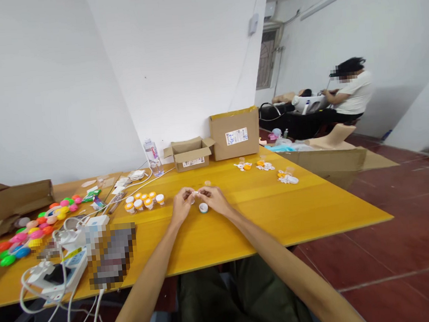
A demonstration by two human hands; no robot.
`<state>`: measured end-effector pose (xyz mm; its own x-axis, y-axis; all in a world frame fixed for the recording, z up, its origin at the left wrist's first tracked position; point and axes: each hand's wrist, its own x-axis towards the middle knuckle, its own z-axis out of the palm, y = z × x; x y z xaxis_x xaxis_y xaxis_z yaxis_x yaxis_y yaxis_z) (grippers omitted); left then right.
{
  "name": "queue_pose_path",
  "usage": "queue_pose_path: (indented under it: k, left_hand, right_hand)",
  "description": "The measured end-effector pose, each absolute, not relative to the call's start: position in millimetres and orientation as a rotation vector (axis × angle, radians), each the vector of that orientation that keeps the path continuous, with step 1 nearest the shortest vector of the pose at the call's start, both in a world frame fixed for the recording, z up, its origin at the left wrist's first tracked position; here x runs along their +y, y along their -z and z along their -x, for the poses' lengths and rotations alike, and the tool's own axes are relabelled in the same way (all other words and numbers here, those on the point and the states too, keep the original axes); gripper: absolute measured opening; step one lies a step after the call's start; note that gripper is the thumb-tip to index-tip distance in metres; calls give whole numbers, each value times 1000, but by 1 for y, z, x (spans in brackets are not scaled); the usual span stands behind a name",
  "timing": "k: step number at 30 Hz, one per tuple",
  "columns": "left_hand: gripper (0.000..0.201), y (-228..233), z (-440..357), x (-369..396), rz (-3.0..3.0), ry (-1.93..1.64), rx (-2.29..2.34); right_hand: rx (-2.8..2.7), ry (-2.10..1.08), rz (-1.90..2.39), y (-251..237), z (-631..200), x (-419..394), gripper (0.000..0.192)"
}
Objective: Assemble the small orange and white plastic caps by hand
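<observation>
My left hand (182,204) and my right hand (215,199) meet above the yellow table, fingertips pinched together on a small white piece (196,194). It is too small and too covered by fingers to name. Just below my right fingers a round white ring-like part (203,208) rests on the tabletop. A small clear plastic cup (208,183) lies behind my hands. To the left stand several small containers with white and orange tops (138,204). On the right are loose piles of white and orange parts (243,166) with clear pieces beside them.
A small open carton (190,155), a larger cardboard box (235,135) and a water bottle (153,158) stand at the back. Power strips (68,264), cables, a blurred dark device (113,255) and colourful balls (36,229) lie left. A person (351,91) sits far right.
</observation>
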<state>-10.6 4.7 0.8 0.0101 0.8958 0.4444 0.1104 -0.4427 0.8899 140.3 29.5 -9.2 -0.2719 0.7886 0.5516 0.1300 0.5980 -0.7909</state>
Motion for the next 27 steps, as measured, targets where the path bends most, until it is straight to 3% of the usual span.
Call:
queue_pose_path:
  k: [15, 27]
  left_hand:
    - [28, -5, 9, 3, -1540, -1457, 970]
    - [25, -2, 10, 7, -1496, -1454, 974]
  right_hand:
    - [-1612, -1021, 696, 14, -137, 33, 21]
    - [-1660, -978, 711, 15, -138, 37, 18]
